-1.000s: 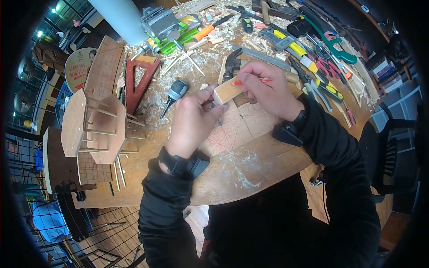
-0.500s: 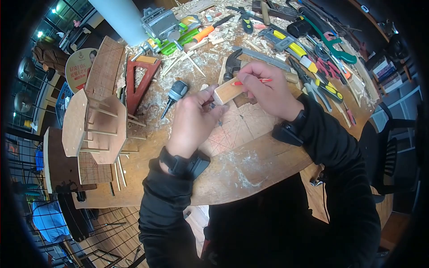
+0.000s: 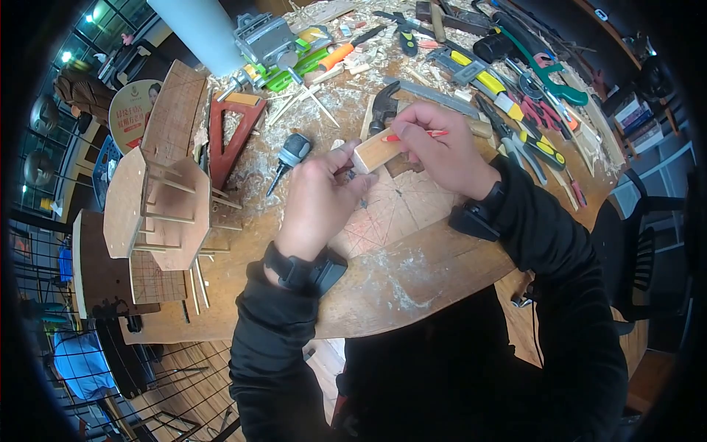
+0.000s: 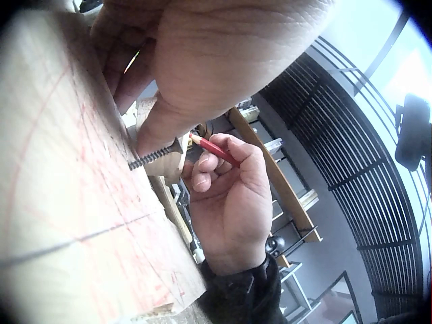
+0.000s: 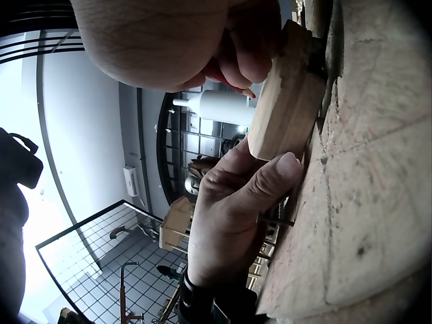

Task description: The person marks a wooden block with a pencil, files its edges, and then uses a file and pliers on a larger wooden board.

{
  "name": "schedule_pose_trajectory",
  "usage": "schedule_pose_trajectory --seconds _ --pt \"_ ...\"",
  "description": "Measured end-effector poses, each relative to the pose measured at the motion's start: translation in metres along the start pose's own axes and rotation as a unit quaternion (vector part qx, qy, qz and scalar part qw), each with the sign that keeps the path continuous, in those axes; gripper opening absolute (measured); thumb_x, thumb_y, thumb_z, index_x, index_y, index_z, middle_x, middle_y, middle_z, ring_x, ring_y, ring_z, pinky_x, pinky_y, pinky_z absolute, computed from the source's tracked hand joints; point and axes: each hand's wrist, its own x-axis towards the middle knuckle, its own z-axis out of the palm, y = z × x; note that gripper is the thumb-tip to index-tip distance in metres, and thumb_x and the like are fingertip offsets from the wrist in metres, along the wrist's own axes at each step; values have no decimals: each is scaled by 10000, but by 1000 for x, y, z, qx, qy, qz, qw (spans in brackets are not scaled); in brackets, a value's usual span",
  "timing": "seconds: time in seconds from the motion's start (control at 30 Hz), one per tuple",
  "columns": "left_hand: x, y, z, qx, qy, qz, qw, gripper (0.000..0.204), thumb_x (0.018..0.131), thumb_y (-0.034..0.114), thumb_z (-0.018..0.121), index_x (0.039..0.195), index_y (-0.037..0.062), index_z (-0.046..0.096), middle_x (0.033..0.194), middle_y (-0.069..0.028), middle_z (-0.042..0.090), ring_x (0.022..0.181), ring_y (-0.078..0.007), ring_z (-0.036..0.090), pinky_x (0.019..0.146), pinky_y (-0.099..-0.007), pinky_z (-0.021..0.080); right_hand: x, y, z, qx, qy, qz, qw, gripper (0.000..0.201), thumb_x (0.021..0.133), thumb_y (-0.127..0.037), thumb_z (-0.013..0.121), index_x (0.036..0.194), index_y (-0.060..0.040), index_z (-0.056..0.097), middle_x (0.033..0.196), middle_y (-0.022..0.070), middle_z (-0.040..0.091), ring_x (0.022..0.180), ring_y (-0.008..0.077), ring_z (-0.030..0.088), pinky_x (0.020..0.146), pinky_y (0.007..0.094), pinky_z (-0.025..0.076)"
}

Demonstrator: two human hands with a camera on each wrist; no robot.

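My left hand (image 3: 318,195) pinches the near end of a small wooden block (image 3: 376,153) between thumb and fingers. In the right hand (image 3: 449,155) is a red pencil (image 4: 221,152), its point right at the block's upper edge in the right wrist view. Below both hands lies a wooden board (image 3: 401,210) with red and dark lines drawn across it. A dark threaded screw (image 4: 156,156) sticks out from the board beside the left thumb in the left wrist view. The right fingertips rest near the block's far end.
A hammer (image 3: 383,107) lies just beyond the block. Left of the hands are a grey-black driver (image 3: 294,149), a red triangle square (image 3: 227,147) and an octagonal wooden frame with dowels (image 3: 177,210). Pliers (image 3: 524,151), a green-handled saw (image 3: 563,90) and wood shavings cover the right and far sides.
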Motion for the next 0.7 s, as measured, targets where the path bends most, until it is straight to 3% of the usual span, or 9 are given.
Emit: schedule_pose_trajectory --seconds 0.7 --pt "0 -1 0 -13 -6 -4 1000 517 880 51 861 1338 -90 666 988 -75 765 885 -77 687 805 -249 584 0 -1 -1 -19 -8 -11 1000 148 1024 -126 633 1028 12 686 885 36 683 840 88 607 754 284 510"
